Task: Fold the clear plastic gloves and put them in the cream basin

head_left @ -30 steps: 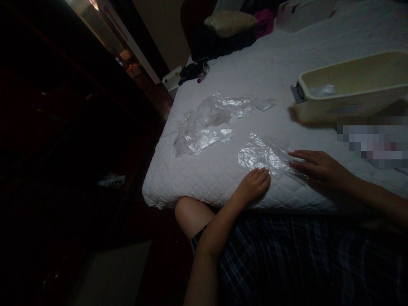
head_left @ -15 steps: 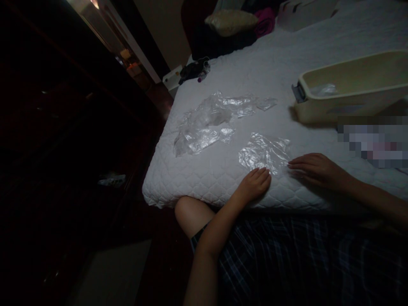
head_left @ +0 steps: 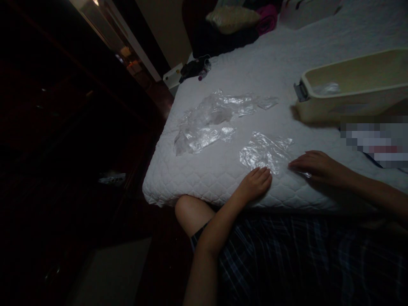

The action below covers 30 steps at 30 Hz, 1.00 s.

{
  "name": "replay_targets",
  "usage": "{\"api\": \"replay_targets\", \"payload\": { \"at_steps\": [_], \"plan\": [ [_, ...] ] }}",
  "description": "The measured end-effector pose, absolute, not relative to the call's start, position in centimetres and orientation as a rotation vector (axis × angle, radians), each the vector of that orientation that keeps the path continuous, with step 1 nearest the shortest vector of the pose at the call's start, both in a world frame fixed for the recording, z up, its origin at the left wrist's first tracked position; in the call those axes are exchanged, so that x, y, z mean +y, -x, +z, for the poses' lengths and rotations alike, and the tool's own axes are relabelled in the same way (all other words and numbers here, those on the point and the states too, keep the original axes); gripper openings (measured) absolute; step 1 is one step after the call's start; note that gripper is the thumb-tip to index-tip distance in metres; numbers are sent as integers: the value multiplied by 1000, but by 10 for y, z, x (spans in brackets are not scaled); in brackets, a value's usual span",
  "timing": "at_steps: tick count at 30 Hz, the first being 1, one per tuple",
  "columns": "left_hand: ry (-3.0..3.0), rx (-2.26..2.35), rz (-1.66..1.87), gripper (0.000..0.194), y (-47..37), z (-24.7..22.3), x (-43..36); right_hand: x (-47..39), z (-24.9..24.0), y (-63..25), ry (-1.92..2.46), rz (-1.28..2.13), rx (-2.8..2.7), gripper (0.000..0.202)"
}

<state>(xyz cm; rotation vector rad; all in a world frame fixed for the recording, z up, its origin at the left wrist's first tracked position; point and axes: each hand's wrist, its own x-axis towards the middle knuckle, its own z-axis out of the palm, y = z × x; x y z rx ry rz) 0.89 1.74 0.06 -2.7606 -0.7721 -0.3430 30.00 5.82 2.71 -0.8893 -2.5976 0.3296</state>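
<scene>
A crinkled clear plastic bag (head_left: 264,151) lies on the white quilted bed (head_left: 204,174) just beyond my hands. My left hand (head_left: 256,182) rests palm down at the bag's near edge, its fingers lying flat. At the bag's right side, my right hand (head_left: 314,165) has its fingers pressed together on the plastic, and a shiny bit shows beneath them. More clear plastic bags (head_left: 204,119) are spread in a curved, overlapping row to the left and farther off.
A cream bin (head_left: 347,100) with a grey latch stands at the right, some clear plastic inside. Dark items (head_left: 193,70) lie at the far left bed corner. Behind are a yellowish pillow (head_left: 232,19), a pink roll (head_left: 267,19) and a pale box (head_left: 309,12).
My right hand has curled slightly more over the bag, whose right edge has shifted a little. My left hand stays in place.
</scene>
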Motion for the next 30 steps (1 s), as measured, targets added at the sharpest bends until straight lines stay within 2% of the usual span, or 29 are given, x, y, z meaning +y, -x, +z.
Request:
{"api": "replay_targets", "payload": {
  "at_steps": [4, 8, 11, 18, 30],
  "plan": [
    [2781, -786, -346, 36, -9, 3, 17, 62, 35, -287, 1112, 507, -2449, 31],
    [2782, -779, -353, 33, -9, 5, 17, 66, 44, -272, 1345, 818, -2207, 40],
    [2778, -775, -348, 33, -9, 5, 16, 67, 46, -266, 1439, 891, -2086, 43],
    [2779, -782, -301, 37, -8, 4, 16, 69, 40, -259, 1601, 610, -2016, 53],
    [2788, -764, -301, 32, -9, 7, 16, 75, 43, -253, 1392, 428, -2298, 44]
  ]
}}
